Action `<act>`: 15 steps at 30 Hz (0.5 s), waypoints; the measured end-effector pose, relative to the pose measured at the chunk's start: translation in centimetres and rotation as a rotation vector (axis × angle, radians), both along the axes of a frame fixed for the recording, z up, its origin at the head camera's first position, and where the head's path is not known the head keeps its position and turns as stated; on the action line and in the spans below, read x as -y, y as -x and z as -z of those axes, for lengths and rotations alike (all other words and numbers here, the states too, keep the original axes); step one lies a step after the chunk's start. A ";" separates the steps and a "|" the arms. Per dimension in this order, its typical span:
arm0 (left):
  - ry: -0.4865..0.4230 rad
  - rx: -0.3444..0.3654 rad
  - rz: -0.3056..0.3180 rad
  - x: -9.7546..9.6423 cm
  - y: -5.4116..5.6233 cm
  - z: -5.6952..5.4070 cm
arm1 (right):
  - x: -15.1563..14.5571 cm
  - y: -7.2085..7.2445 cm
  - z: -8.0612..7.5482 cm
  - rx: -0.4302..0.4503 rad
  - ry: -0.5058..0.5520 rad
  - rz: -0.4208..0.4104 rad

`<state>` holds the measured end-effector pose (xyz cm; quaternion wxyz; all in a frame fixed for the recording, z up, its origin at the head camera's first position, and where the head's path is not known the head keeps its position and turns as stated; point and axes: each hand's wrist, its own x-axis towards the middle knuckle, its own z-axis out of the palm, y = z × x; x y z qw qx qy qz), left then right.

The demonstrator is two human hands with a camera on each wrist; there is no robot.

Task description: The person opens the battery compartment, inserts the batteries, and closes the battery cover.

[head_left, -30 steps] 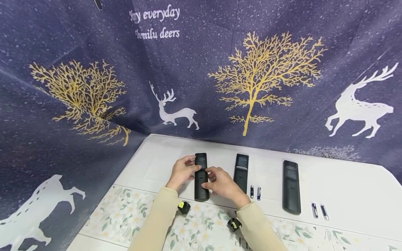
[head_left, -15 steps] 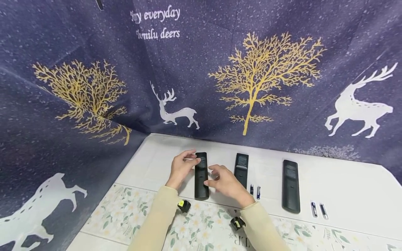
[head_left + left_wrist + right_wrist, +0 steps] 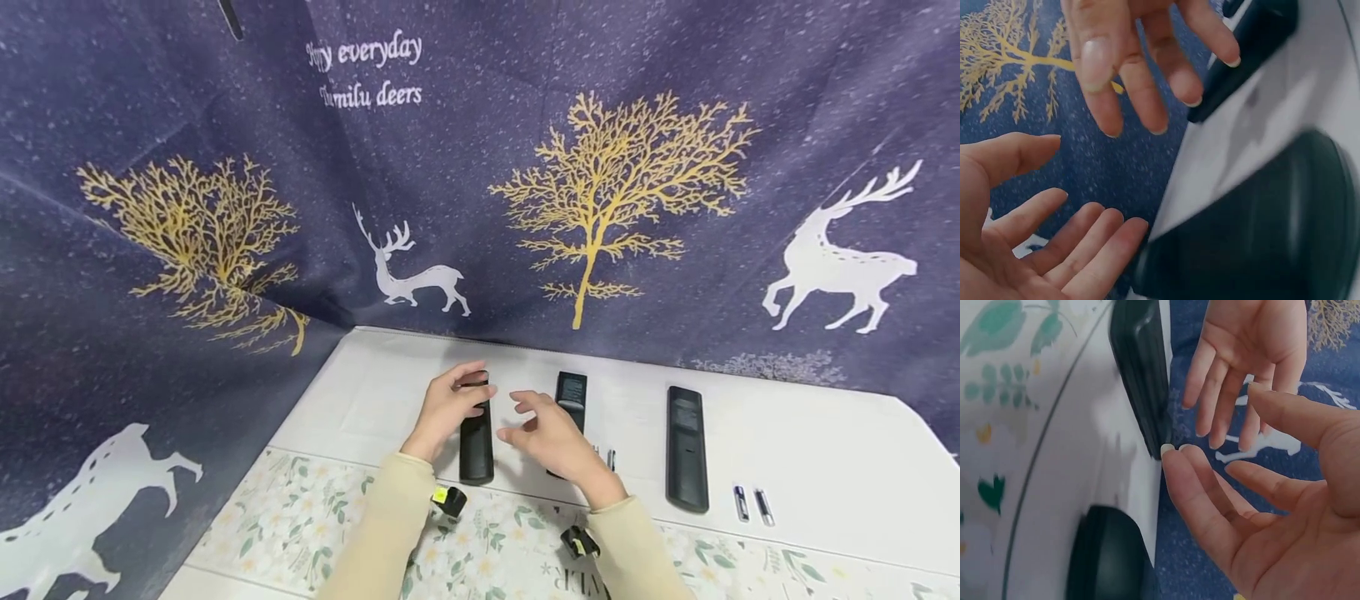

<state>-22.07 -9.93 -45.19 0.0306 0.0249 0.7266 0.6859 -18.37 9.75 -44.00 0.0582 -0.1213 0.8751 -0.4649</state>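
Observation:
Three black remote controls lie back side up on the white table. My left hand (image 3: 450, 408) hovers over the upper part of the leftmost remote control (image 3: 476, 454), its fingers spread and relaxed. In the left wrist view nothing lies between those fingers. My right hand (image 3: 551, 437) is held to the right of that remote, fingers loosely bent and gripping nothing. It partly covers the middle remote control (image 3: 572, 388), whose battery bay looks uncovered, and the battery (image 3: 611, 460) beside it. Whether the leftmost remote's battery cover is on is hidden by my left hand.
The third remote control (image 3: 686, 450) lies at the right, with two batteries (image 3: 763, 507) beside it. A floral cloth (image 3: 300, 500) runs along the near side of the table (image 3: 817, 442). A dark curtain (image 3: 480, 167) printed with deer and trees hangs behind.
Both hands have let go of the leftmost remote. The left hand has lifted and moved right over its top end. The right hand has drawn away rightwards, covering one battery.

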 end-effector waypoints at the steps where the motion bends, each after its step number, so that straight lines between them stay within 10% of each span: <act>1: -0.008 0.001 -0.001 -0.2 0.0 -0.1 | -0.2 -0.1 -0.1 0.004 0.005 0.006; 15: 0.001 0.083 0.129 -3.6 0.4 -0.7 | -4.7 -0.1 -0.5 0.066 0.044 0.125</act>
